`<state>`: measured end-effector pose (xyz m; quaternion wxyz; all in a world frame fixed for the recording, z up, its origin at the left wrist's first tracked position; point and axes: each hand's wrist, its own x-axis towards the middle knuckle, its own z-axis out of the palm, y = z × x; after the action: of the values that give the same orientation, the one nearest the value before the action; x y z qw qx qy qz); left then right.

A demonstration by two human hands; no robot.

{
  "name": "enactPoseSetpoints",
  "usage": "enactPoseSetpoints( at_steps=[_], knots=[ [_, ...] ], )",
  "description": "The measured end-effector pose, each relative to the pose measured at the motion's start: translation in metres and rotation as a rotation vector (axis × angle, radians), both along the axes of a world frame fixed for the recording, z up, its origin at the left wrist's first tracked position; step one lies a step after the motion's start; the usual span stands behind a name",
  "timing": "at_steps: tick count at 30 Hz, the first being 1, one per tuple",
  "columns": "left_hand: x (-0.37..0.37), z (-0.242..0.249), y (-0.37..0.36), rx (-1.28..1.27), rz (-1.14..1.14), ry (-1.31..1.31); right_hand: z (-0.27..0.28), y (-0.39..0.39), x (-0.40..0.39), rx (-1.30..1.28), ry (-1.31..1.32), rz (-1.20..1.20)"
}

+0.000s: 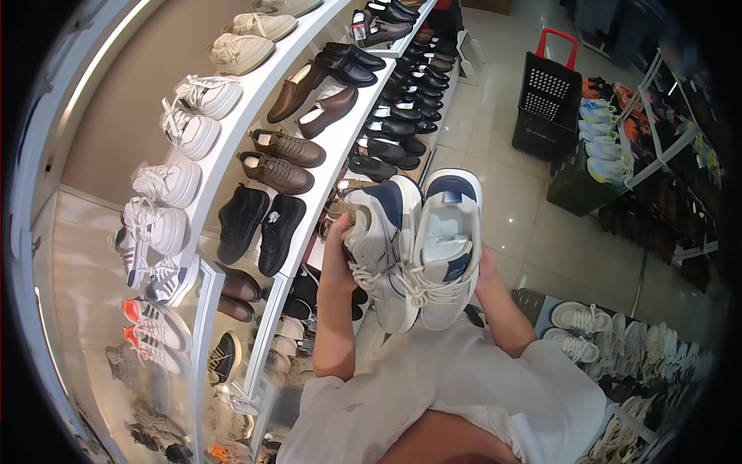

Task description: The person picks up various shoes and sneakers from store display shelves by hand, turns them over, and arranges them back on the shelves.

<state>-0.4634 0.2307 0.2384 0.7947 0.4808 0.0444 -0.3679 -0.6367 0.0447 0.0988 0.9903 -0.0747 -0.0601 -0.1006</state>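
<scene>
Holding up two shoes (398, 259)
Fingers (340, 226) are clamping them: left hand (333, 251) at nine o'clock, right hand (487, 267) at three.

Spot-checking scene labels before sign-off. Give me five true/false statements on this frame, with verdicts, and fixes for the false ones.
1. The left hand and right hand hold a pair of white-and-navy sneakers. True.
2. The sneakers' toes point away from the person. False: they point toward the person.
3. The sneakers' laces are black. False: they are pale.
4. Black high-top shoes stand next to brown lace-up shoes on the shelf. True.
5. The black shopping basket has a blue handle. False: its handle is red.
</scene>
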Motion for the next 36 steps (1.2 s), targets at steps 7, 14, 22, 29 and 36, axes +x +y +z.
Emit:
enactPoseSetpoints(
  at_steps=[7,14,22,29,36],
  knots=[
    [0.064,-0.118,0.004,-0.582,-0.275,0.532,0.025,-0.035,0.045,0.071,0.288,-0.102],
    [0.112,-0.156,-0.041,-0.294,-0.327,0.854,0.049,-0.068,0.095,-0.084,0.285,-0.207],
    [0.13,-0.128,-0.097,-0.684,-0.399,0.447,0.046,-0.094,0.149,-0.051,0.367,-0.295],
    [0.159,-0.089,-0.165,-0.83,-0.377,0.264,0.057,-0.133,0.164,-0.098,0.345,-0.463],
    [0.214,-0.14,-0.183,-0.29,-0.06,0.149,0.022,-0.19,0.135,0.054,0.546,-0.801]
  ],
)
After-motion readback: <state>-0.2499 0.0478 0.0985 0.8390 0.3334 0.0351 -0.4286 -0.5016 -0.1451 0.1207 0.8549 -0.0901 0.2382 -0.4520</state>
